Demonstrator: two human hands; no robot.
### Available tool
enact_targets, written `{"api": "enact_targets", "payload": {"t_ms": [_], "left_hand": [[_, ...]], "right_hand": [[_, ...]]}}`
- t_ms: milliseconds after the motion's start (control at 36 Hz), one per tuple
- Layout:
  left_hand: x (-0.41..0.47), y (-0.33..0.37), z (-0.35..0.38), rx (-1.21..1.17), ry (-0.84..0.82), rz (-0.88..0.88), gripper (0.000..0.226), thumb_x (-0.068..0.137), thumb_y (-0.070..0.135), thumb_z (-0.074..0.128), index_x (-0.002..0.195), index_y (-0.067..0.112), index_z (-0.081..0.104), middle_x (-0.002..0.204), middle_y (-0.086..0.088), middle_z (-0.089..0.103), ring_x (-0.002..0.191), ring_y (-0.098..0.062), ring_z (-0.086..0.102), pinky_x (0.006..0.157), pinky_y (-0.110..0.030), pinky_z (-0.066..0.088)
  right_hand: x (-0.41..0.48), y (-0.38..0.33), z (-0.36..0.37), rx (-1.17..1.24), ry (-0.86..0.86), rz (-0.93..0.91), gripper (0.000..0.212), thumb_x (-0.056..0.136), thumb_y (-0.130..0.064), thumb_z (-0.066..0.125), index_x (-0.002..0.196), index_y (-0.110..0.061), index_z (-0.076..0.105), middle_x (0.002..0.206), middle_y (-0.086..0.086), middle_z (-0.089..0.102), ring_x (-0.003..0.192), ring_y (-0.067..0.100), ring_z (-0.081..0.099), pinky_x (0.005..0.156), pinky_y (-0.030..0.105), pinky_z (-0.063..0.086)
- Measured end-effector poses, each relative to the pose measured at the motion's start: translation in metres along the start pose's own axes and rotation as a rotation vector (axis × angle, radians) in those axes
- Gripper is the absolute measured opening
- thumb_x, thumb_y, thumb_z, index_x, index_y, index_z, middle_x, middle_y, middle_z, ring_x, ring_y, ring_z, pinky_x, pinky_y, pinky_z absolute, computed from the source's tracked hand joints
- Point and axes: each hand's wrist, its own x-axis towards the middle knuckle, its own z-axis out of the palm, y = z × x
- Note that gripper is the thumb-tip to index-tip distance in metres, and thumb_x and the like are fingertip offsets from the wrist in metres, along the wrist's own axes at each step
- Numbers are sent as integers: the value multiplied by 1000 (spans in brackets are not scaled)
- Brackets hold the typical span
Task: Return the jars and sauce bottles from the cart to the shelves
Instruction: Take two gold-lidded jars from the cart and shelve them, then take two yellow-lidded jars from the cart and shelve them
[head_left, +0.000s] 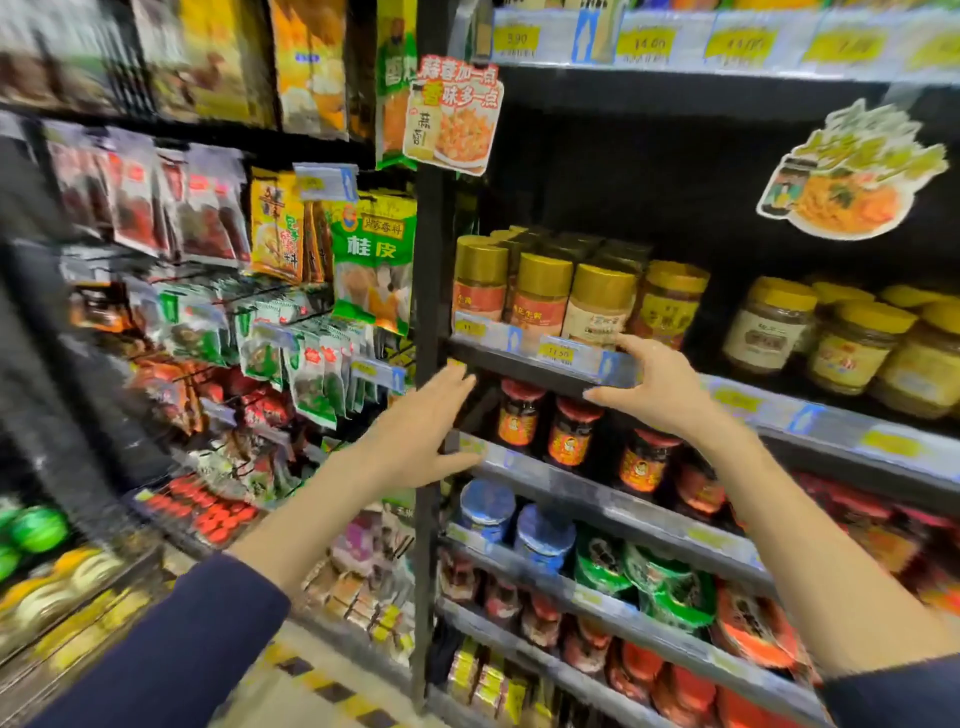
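While round gold-capped jars (543, 299) line the shelf (519, 373), left hand (421, 441) and right hand (657, 387) show empty, splayed grips.

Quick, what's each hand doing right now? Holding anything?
Left hand: open, fingers straight, holding nothing.
Right hand: open, fingers spread by the shelf edge, holding nothing.
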Motion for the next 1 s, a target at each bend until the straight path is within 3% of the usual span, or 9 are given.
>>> {"api": "enact_targets", "payload": {"t_ms": [139,250,444,583,694,861,1000], "left_hand": [[-56,-11,7,31,-60,-86,90,87,53,52,150,17,0,158,0,-6,146,-16,-1,117,-45,19],[-99,-27,3,24,-120,-197,87,89,51,50,150,15,0,158,1,-5,146,-15,-1,118,-42,15],[-168,-81,-13,66,-77,-390,85,87,53,52,149,12,11,157,-4,13,145,-18,13,118,-35,18],[-220,-132,-29,105,-86,-547,84,86,51,55,148,10,16,155,-7,21,142,-21,23,114,-37,25],[-258,-180,-41,105,-104,-685,76,85,48,58,143,10,28,148,-9,36,134,-23,37,107,-32,34],[-312,-255,-60,87,-160,-849,83,83,53,58,146,13,22,152,-5,30,138,-20,32,110,-31,31],[-343,-303,-77,78,-182,-933,89,79,58,61,146,13,23,151,-5,31,137,-21,33,109,-30,31]], "right_hand": [[-38,-19,20,6,-147,-51,81,77,-34,73,144,-14,31,148,7,37,136,24,35,107,36,32],[-50,-44,41,-39,-286,-121,82,76,-35,74,143,-12,32,145,11,41,133,26,39,106,37,36],[-47,-113,83,-100,-538,-261,85,82,-37,67,148,-15,19,154,5,26,139,24,29,111,39,32],[-25,-184,126,-148,-627,-394,79,87,-35,62,149,-14,16,154,5,26,137,22,34,99,30,36],[-8,-246,167,-135,-674,-488,81,86,-37,63,149,-15,17,155,3,24,140,21,27,110,32,28],[19,-340,226,-107,-751,-617,79,86,-34,64,147,-10,21,153,6,28,138,21,33,107,27,29],[45,-400,272,-87,-766,-678,82,81,-39,67,147,-14,24,152,4,30,138,21,33,110,34,33]]}}
